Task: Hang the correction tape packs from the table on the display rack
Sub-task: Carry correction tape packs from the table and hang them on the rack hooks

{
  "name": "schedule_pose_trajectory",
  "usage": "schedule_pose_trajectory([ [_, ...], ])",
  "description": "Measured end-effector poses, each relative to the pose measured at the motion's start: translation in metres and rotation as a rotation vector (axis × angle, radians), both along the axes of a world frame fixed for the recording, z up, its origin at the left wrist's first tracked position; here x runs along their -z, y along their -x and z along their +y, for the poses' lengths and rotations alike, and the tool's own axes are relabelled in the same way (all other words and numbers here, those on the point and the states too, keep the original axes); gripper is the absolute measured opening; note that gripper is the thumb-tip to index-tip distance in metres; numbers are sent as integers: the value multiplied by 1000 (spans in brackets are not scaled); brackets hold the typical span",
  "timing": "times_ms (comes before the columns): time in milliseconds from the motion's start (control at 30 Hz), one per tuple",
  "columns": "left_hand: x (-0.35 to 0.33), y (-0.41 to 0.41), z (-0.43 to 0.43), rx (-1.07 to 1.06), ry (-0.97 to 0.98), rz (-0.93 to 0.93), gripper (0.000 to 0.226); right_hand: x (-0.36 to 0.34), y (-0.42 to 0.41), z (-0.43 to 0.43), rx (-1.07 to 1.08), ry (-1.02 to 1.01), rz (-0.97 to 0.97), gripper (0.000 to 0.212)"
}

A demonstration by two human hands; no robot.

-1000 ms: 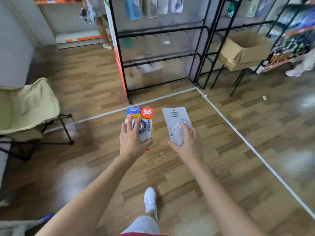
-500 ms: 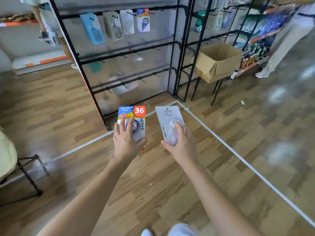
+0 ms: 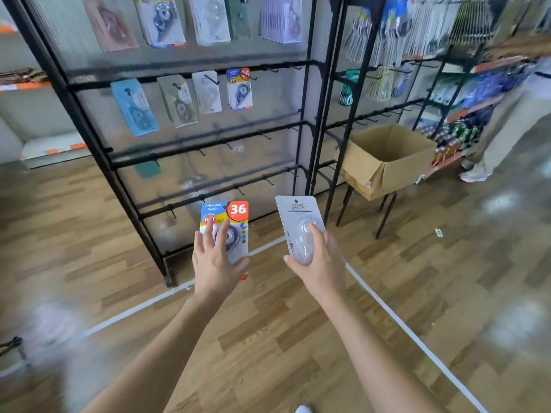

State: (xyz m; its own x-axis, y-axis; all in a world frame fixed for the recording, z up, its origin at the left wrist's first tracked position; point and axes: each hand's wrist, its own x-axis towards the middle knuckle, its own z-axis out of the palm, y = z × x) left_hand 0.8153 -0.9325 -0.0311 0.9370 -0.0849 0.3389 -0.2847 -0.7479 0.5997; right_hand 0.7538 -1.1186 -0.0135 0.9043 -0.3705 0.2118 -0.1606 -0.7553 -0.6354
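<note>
I hold one correction tape pack in each hand, both out in front of me above the wooden floor [image 3: 268,338] and short of the display rack [image 3: 307,114].

My left hand [image 3: 217,263] grips the colourful pack [image 3: 237,214], the one with a red "36" in its top corner. My fingers [image 3: 222,234] lie spread across its printed front and over the clear bubble, and my thumb sits at the lower right edge. The pack stands roughly upright, its top towards the rack.

My right hand [image 3: 320,263] grips the white pack [image 3: 296,214]. My thumb lies over its clear bubble and the rest of the hand is under and behind the card. This pack tilts a little to the left at the top. The two packs are side by side and apart, not touching.

The rack is a black frame with cross bars and small hooks [image 3: 265,135]. The bars at the level of my hands carry bare hooks. On a higher bar hang four packs in a row: a blue hanging pack [image 3: 134,107], a beige hanging pack [image 3: 177,101], a pale hanging pack [image 3: 207,92] and a bright hanging pack [image 3: 239,89] much like the one in my left hand. More packs hang along the top bar, blurred.

To the right an open cardboard box [image 3: 384,162] sits on a dark stand beside a second rack [image 3: 417,40] full of hanging goods. A white line [image 3: 396,320] runs across the floor beneath my arms.
</note>
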Motion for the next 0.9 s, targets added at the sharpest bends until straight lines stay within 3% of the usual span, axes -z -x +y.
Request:
schedule_pose_trajectory([
  [467,-7,-187,-79,-165,-5,-42,82,-5,-210,-95,-133,30,-84,80],
  [900,-22,-404,-60,-279,25,-138,80,-14,-444,-76,-295,87,-242,79],
])
